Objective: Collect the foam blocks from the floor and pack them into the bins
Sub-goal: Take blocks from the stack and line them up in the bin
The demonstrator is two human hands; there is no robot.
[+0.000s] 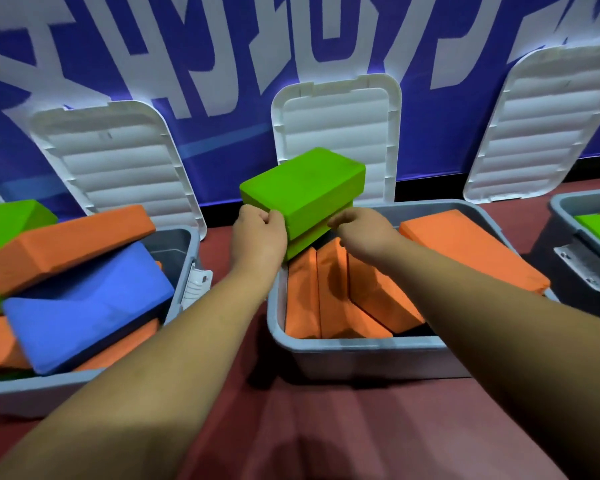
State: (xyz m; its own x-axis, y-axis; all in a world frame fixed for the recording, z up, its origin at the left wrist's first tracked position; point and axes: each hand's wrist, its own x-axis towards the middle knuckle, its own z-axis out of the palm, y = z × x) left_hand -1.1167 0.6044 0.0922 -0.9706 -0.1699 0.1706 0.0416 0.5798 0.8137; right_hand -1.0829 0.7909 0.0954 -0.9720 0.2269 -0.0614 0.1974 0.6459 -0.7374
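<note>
A green foam block (305, 185) lies on top of a second green block (305, 239) at the far left end of the middle grey bin (361, 351). My left hand (258, 237) grips the near left corner of the top green block. My right hand (361, 230) holds the near right side of the green stack, fingers curled at its edge. Several orange foam blocks (336, 299) stand on edge inside this bin, and another orange block (471, 247) lies tilted across its right side.
The left grey bin (184, 258) is heaped with orange (70, 244), blue (87, 306) and green blocks. A third bin (568, 216) with green and orange blocks sits at the right edge. White lids (336, 133) lean against the blue banner wall. The floor is red-brown.
</note>
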